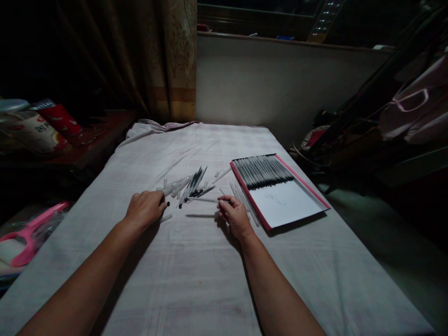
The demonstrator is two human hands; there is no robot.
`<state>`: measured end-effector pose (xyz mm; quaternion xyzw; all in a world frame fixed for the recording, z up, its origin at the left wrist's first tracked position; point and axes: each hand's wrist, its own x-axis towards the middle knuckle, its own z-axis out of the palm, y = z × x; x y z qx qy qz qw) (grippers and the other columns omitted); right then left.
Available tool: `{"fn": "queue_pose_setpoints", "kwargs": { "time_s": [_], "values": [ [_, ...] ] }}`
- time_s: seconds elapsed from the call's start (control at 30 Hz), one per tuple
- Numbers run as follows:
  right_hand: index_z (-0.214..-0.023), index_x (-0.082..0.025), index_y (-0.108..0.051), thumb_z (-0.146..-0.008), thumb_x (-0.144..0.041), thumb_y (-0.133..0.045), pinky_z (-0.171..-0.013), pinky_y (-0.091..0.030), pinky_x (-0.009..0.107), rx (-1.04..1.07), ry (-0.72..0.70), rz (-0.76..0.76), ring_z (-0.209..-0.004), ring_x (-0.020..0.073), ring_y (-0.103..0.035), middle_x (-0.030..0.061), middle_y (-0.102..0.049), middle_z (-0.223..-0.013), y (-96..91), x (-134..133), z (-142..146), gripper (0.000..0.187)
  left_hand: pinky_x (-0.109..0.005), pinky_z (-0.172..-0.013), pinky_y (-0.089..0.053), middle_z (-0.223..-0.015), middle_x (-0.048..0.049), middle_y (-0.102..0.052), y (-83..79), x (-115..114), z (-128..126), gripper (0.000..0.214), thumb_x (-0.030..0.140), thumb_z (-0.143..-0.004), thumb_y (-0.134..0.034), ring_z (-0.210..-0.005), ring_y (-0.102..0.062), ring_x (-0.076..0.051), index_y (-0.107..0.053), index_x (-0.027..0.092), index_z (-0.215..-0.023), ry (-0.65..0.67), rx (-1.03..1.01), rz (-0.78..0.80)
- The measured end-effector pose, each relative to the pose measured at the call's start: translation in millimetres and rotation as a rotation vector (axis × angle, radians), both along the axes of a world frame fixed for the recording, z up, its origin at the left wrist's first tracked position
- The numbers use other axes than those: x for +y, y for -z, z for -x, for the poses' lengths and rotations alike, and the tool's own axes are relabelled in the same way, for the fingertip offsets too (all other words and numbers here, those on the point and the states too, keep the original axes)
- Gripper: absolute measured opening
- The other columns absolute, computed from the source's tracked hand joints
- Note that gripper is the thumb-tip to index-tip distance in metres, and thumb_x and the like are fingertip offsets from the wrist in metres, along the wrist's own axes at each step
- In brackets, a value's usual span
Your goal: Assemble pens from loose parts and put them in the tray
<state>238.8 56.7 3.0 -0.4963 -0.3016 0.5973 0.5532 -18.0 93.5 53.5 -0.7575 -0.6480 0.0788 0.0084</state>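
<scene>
My right hand (235, 215) pinches a slim clear pen (204, 199) near one end, holding it above the cloth with its tip pointing left. My left hand (146, 208) is closed, its fingers curled down at the left edge of the loose pen parts. A small black piece (168, 204) shows at its fingertips; what the fingers grip is hidden. Between the hands lie several dark ink refills (196, 182) in a loose heap. Clear pen barrels (177, 185) lie around them, and more barrels (241, 193) rest by the box.
An open box with a pink-red rim (250, 198) lies at the right, a row of black-ended pens (264, 170) across its far half. The white cloth (196, 280) covers the table. Pink scissors (30, 238) are at far left; a dark side table (105, 135) holds containers.
</scene>
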Motion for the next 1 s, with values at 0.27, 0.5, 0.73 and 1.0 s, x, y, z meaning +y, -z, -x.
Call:
{"fn": "queue_pose_setpoints", "kwargs": {
  "time_s": [0.27,0.5,0.73,1.0],
  "values": [
    [-0.083,-0.017,-0.063,-0.06,-0.042,-0.079,-0.038,-0.033,0.015,0.011,-0.018,-0.009,-0.045,0.0059,-0.053,-0.0028,-0.062,-0.064,2.6,2,0,0.037,-0.036,-0.075,-0.044,-0.103,-0.0123,-0.073,12.4,0,4,0.024,0.033,-0.088,-0.048,-0.097,-0.067,-0.03,-0.066,0.021,-0.098,0.08,0.017,-0.017],
    [-0.078,-0.018,-0.059,-0.059,-0.036,-0.077,-0.037,-0.032,0.013,0.033,-0.006,0.003,-0.043,0.0061,-0.053,-0.0012,-0.067,-0.064,1.6,1,0,0.032,-0.034,-0.072,-0.05,-0.094,-0.0085,-0.072,0.4,-4,-4,0.023,0.034,-0.083,-0.058,-0.087,-0.068,-0.026,-0.066,0.021,-0.101,-0.093,-0.557,-0.138],
    [-0.077,-0.016,-0.066,-0.061,-0.036,-0.075,-0.037,-0.031,0.014,0.016,-0.022,-0.016,-0.042,0.0056,-0.051,-0.0008,-0.066,-0.059,-1.0,-3,1,0.027,-0.015,-0.055,-0.053,-0.074,0.0004,-0.069,13.1,-29,-40,0.025,0.023,-0.069,-0.081,-0.066,-0.067,-0.01,-0.067,0.018,-0.089,-0.712,-1.907,0.15],
    [-0.074,-0.015,-0.069,-0.063,-0.034,-0.071,-0.039,-0.032,0.017,-0.054,-0.054,-0.055,-0.04,0.0048,-0.043,-0.0021,-0.062,-0.053,-1.9,-5,3,0.022,-0.014,-0.052,-0.057,-0.089,-0.002,-0.074,28.9,-43,-48,0.012,0.013,-0.078,-0.074,-0.067,-0.071,-0.01,-0.065,0.016,-0.085,-0.832,-2.06,0.21]
  ]
}}
